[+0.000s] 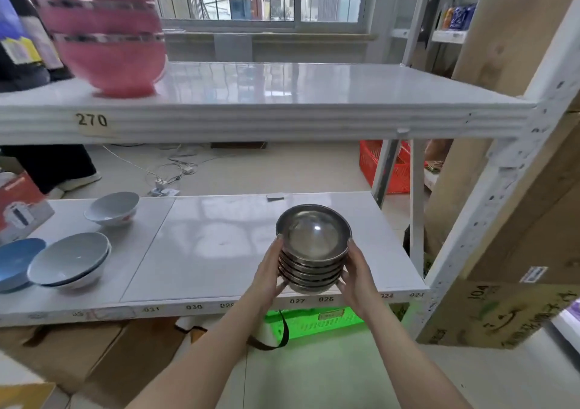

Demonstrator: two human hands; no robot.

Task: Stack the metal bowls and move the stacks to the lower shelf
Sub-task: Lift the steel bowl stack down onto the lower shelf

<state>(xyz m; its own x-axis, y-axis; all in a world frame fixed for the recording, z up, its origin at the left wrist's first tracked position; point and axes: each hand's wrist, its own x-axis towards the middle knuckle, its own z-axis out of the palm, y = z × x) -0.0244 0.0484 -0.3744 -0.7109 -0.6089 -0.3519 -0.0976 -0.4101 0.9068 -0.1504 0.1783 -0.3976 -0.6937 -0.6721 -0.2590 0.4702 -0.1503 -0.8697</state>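
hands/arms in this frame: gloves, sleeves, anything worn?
Nothing worn that shows. Left hand and right hand are bare, no gloves. Both forearms are bare down to the frame's bottom edge, no sleeve in view. No watch, band or ring visible; the fingers' far sides are hidden.

shiny metal bowls (314,245); glossy white lower shelf (219,245)
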